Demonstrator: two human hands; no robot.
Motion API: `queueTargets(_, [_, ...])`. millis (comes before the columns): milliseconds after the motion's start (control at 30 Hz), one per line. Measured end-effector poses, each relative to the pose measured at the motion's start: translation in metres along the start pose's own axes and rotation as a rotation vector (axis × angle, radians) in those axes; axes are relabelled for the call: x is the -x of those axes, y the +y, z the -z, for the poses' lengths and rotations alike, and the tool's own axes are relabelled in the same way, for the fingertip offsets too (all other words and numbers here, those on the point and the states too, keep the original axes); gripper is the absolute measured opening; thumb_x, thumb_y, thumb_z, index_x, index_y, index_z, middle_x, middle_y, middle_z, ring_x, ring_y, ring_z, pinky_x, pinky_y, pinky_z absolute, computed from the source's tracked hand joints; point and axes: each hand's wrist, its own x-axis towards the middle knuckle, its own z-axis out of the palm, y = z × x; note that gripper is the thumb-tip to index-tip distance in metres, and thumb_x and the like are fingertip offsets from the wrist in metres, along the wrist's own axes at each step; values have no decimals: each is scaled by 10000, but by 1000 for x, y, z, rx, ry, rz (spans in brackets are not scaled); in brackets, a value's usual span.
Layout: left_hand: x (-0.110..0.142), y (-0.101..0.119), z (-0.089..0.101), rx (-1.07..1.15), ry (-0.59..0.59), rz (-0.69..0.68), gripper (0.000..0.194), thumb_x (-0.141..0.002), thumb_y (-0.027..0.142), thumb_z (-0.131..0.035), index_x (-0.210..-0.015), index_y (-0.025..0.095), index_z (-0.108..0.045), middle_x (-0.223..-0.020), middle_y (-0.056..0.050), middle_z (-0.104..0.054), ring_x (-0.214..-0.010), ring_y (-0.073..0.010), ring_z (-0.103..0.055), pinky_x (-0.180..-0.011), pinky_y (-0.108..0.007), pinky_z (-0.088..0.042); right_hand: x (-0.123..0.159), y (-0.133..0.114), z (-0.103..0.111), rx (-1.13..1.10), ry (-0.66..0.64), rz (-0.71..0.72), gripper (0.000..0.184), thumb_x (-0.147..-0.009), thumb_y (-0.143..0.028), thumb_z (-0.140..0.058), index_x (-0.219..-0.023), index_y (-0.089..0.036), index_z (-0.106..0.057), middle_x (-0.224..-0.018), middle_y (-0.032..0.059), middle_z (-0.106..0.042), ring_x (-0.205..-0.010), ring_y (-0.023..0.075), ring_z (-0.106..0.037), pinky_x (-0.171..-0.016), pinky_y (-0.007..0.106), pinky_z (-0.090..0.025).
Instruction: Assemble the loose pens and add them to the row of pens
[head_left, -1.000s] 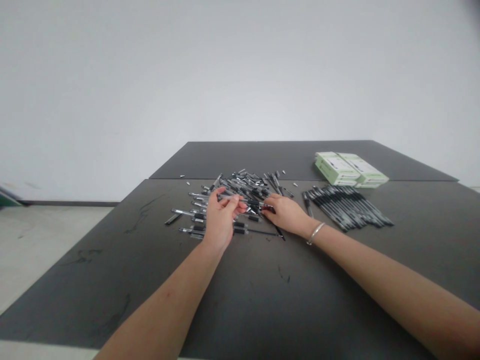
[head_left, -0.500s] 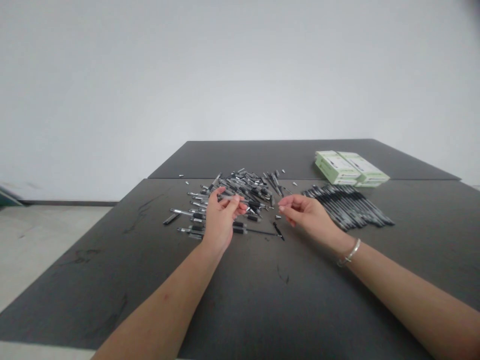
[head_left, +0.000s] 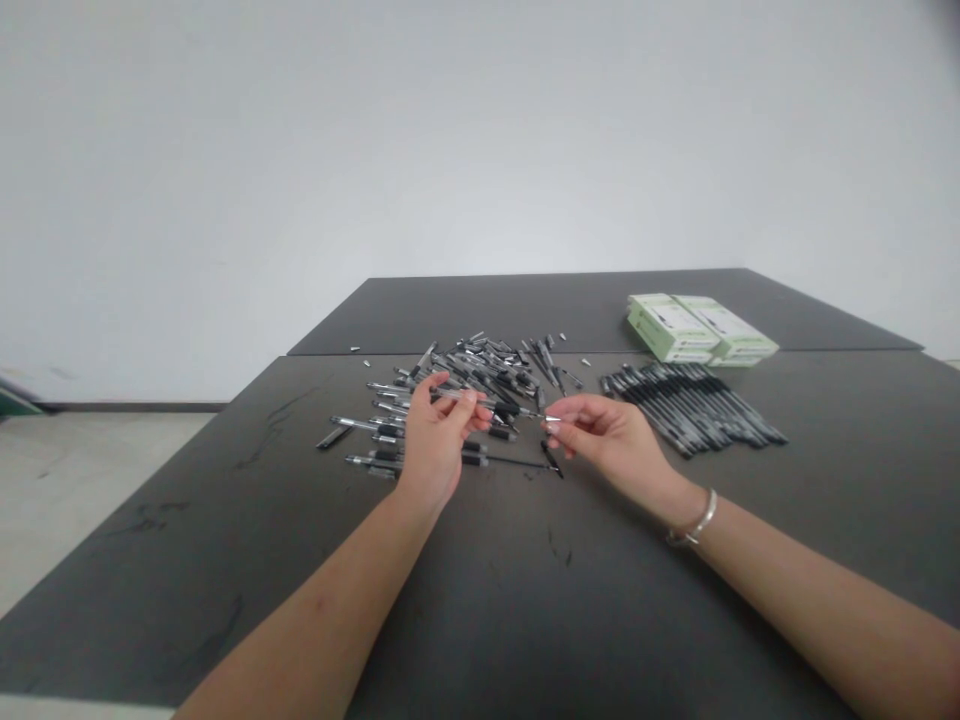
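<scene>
Left hand (head_left: 435, 440) has thumb and fingers clamped on a pen (head_left: 506, 408), held over the near side of the pen pile (head_left: 491, 365), black grip section and tip end to the right. Right hand (head_left: 615, 440) has thumb and forefinger pinched on a small silver tip piece (head_left: 553, 419), right at the pen's end; can't tell if they touch. My left hand blocks part of the pile. Near side of pile: barrel with a thin refill (head_left: 521, 462) sticking out, short black piece (head_left: 551, 458) at its end. Right of pile: neat row of pens (head_left: 697, 408). Right and beyond pile: light-green boxes (head_left: 705, 335). Dark table (head_left: 480, 590) under the pile, smudged, seam running past its far part. White wall (head_left: 480, 150) beyond pile, pale floor (head_left: 97, 500) far left of it. Both forearms angle in toward pile from the near side, silver bracelet (head_left: 706, 515) on my right wrist
</scene>
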Motion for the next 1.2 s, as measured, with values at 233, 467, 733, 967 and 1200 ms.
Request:
queueTargets(233, [6,0,-4,-30,-21,-10,487,-712,186,-714,-1105,177,-426,-769,-24,-699,-577,-116,-643,-575,-240,-526,2,0,-3,42,8,16,270,-741,-385,-716,-868,-154,-657,-613,22,-667,-509,115,-564,-493,238,-444])
queueTargets(467, [11,-4,-6,-53,-65,-43,452,-740,194,-697,-1080,191,-399,-795,-26,-702,-595,-127,-658,-570,-242,-531,4,4,-6,131,17,-26,308,-802,-455,-641,-832,-148,-646,-600,21,-648,-502,110,-560,-486,225,-447])
queueTargets(733, [12,-4,-6,-87,-99,-72,444,-741,209,-698,-1061,196,-391,-795,-23,-702,-582,-134,-658,-553,-250,-530,3,0,-8,108,-105,-82,421,-888,-535,-472,-727,-161,-579,-612,15,-606,-492,96,-556,-456,207,-450])
queueTargets(967, [11,-3,-6,-92,-81,-70,456,-724,228,-716,-1054,194,-403,-785,-30,-708,-580,-142,-662,-563,-266,-539,4,1,-4,95,-108,3,280,-824,-437,-617,-913,-177,-562,-649,-10,-587,-542,108,-546,-492,221,-456])
queueTargets(1200, [12,-3,-7,-96,-105,-67,452,-726,223,-712,-1047,195,-396,-781,-25,-705,-571,-134,-655,-549,-254,-535,3,3,-4,172,-156,-46,411,-918,-499,-434,-727,-163,-574,-595,7,-588,-492,101,-533,-476,219,-433])
